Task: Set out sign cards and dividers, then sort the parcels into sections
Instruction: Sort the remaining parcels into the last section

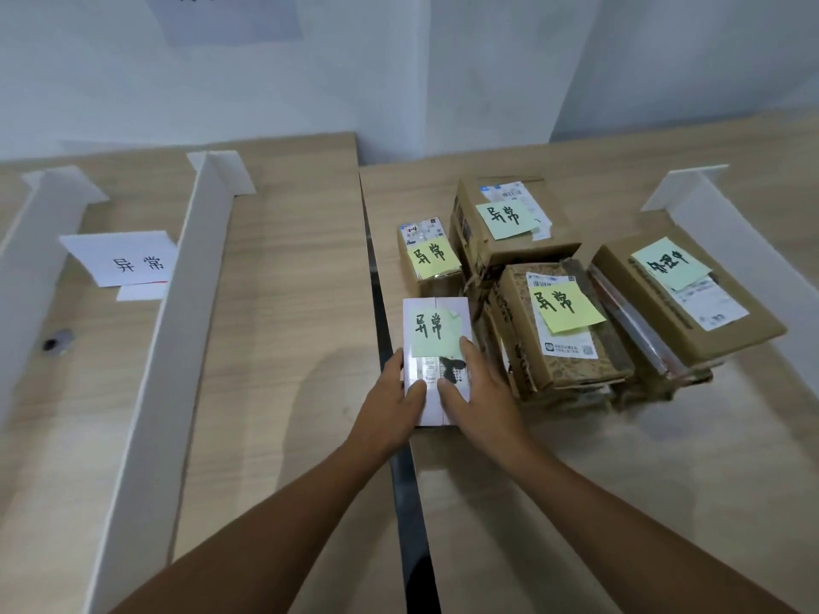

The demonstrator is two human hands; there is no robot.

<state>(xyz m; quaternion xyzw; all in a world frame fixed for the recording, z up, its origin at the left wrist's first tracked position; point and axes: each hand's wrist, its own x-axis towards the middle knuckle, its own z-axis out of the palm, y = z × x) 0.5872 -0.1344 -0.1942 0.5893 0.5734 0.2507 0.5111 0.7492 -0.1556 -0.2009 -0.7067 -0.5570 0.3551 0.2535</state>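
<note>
while gripping the white parcel (436, 361) at centre frame, left hand (390, 403) and right hand (476, 392) are curling fingers round its sides.

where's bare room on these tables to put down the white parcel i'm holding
Free: the wide strip of tabletop between the middle divider and the gap between tables; the section in front of the sign card. Crowded: the stacked parcels right of the white parcel, reaching toward the right divider.

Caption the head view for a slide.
Left hand and right hand hold a white parcel beside the parcel pile; sign card sits between dividers.
</note>
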